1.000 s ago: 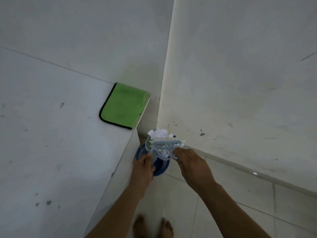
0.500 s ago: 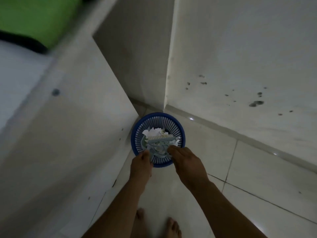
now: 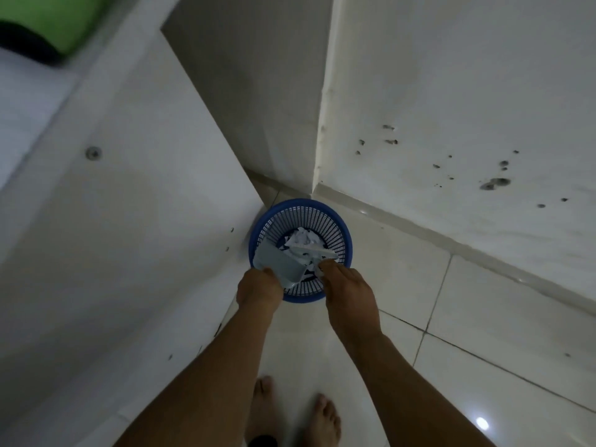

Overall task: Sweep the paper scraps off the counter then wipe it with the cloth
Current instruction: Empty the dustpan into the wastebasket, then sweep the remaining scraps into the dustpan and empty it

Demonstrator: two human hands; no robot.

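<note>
Nearest the camera, two bare feet (image 3: 292, 411) stand on the pale floor tiles (image 3: 483, 317), toes pointing toward the far corner. Both forearms reach forward from the near edge of the view.

The left hand (image 3: 259, 290) is curled round the near end of a grey-blue dustpan (image 3: 279, 261). The pan is tipped, its underside facing the camera, and its far end reaches over the rim and down into the blue basket (image 3: 342, 233). The right hand (image 3: 350, 290), just right of the left and apart from it, has its fingers closed on the handle of a small pale brush (image 3: 317, 251); the brush head lies crosswise just beyond the fingertips, inside the basket mouth and right of the pan.

Just beyond both hands, white paper scraps (image 3: 301, 237) lie crumpled in the bottom of the basket, beyond the pan's far edge and the brush. The round slotted basket stands on the floor in the corner, close against the white cabinet side (image 3: 145, 237) on its left, below the counter.

Farther off, a white wall (image 3: 467, 91) with dark specks runs along the right, meeting a grey wall face (image 3: 251, 91) at the far corner.

At the far left, up on the counter top (image 3: 22, 108), the green cloth (image 3: 42, 17) with a dark edge lies blurred, well apart from both hands.
</note>
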